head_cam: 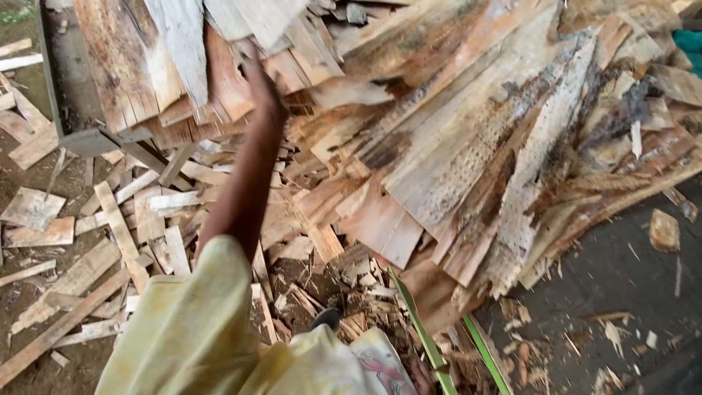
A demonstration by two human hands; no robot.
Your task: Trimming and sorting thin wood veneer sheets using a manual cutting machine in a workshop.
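your left hand (256, 69) reaches up into the pile of wood slabs (468, 146), fingers on a pale plank (183, 44) at the top; can't tell if it's gripping. right hand not seen. offcuts (110, 219) litter the ground below-left.

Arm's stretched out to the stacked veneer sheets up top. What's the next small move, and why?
Probably close the fingers on one sheet edge and ease it free. The left hand is already at the leaning stack of wood sheets, though blur hides its grip. Loose offcuts litter the ground below, so pull slowly. The right hand isn't visible.
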